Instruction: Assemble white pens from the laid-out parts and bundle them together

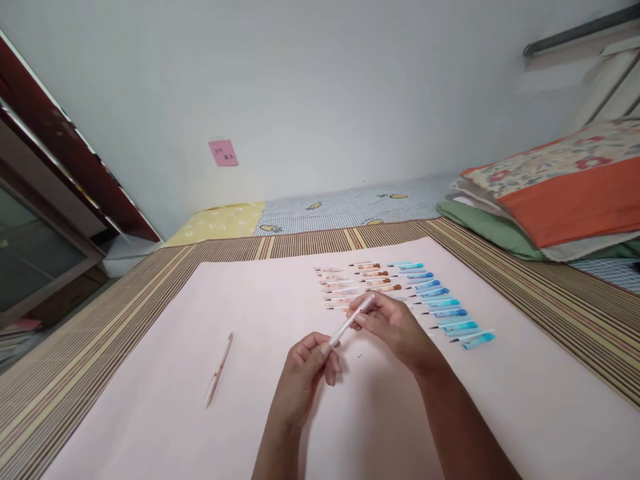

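Both my hands hold one slim white-and-pink pen (350, 323) above a pale pink sheet (280, 413). My left hand (306, 373) pinches its lower end with curled fingers. My right hand (390, 325) grips its upper end near the cap. Just beyond my right hand lie rows of pen parts: pink-patterned ones (336, 288), brown ones (376, 276) and blue caps and pens (443, 303). A second whole pink pen (219, 371) lies alone to the left of my hands.
The sheet rests on a striped mat (75, 360) over a bed. Folded bedding with an orange panel (565, 193) is stacked at the right. A wall with a pink note (223, 153) stands behind; a dark cabinet (40, 200) is at the left.
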Available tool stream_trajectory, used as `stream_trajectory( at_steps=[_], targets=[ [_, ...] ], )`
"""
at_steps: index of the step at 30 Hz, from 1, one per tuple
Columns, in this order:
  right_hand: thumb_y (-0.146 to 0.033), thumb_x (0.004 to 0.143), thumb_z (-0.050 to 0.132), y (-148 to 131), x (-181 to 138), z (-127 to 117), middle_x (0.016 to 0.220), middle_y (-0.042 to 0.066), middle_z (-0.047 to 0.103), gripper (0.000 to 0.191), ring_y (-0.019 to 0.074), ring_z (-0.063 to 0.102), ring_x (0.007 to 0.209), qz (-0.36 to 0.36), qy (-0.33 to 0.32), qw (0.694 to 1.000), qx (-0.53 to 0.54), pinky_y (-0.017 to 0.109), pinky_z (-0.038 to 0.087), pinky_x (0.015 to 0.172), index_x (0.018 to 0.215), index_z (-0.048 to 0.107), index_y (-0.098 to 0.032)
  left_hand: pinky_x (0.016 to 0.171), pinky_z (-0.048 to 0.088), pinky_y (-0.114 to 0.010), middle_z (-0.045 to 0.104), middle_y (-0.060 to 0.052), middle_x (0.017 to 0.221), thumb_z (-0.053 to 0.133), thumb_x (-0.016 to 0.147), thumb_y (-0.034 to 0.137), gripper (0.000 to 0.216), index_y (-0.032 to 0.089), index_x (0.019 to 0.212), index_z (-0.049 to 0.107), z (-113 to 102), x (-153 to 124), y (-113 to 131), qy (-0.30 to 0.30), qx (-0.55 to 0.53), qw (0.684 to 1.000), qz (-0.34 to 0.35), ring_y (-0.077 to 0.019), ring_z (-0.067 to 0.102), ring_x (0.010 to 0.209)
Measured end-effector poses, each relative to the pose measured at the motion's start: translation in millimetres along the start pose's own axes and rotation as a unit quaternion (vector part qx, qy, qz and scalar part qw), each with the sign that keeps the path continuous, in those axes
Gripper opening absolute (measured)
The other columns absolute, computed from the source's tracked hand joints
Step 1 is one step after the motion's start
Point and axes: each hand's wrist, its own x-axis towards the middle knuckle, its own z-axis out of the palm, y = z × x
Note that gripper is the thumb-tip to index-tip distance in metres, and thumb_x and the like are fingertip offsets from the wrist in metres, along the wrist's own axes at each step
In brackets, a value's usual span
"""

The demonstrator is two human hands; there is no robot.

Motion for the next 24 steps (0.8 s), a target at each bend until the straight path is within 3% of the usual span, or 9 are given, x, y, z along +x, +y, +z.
stream_trajectory(
  at_steps=[4, 9, 18, 24],
  targets=[
    [-0.035, 0.083, 0.074, -1.3, -1.0, -2.4, 0.083, 0.003, 0.068, 0.016, 0.0179, 0.064, 0.077, -0.005, -0.012, 1.0, 0.012, 0.035, 0.054, 0.078, 0.092, 0.071, -0.021, 0.044, 0.025, -0.022, 0.062, -0.002, 0.055, 0.061, 0.094, 0.045, 0.035, 0.011, 0.092, 0.07, 2.4, -2.7, 4.5, -0.027, -0.005, 0.999, -0.022, -0.0069, 0.04, 0.039],
    [-0.032, 0.087, 0.07, -1.3, -1.5, -6.5, 0.089, 0.004, 0.068, 0.011, 0.0185, 0.062, 0.082, -0.024, -0.048, 0.999, 0.009, 0.033, 0.051, 0.079, 0.09, 0.072, -0.022, 0.042, 0.022, -0.022, 0.061, -0.001, 0.053, 0.061, 0.094, 0.042, 0.031, 0.012, 0.091, 0.068, 5.2, -6.1, 8.4, -0.047, -0.027, 0.998, -0.029, -0.0052, 0.036, 0.036],
    [-0.035, 0.081, 0.078, 1.1, -2.8, 6.9, 0.095, 0.004, 0.068, 0.02, 0.019, 0.062, 0.087, 0.006, -0.006, 0.999, 0.048, 0.034, 0.051, 0.082, 0.095, 0.072, -0.022, 0.055, 0.036, -0.022, 0.065, 0.0, 0.064, 0.072, 0.087, 0.036, 0.023, 0.016, 0.087, 0.062, 17.1, -8.1, 18.3, 0.038, 0.036, 0.997, 0.048, -0.008, 0.047, 0.051],
    [-0.035, 0.086, 0.074, 7.2, -1.8, 12.9, 0.091, 0.003, 0.063, 0.017, 0.0187, 0.058, 0.088, -0.016, -0.026, 0.999, 0.038, 0.032, 0.047, 0.082, 0.094, 0.069, -0.022, 0.056, 0.039, -0.023, 0.065, -0.001, 0.065, 0.071, 0.087, 0.039, 0.024, 0.016, 0.088, 0.064, 23.2, -9.6, 22.2, 0.075, 0.083, 0.991, 0.07, -0.0096, 0.048, 0.053]
  ],
)
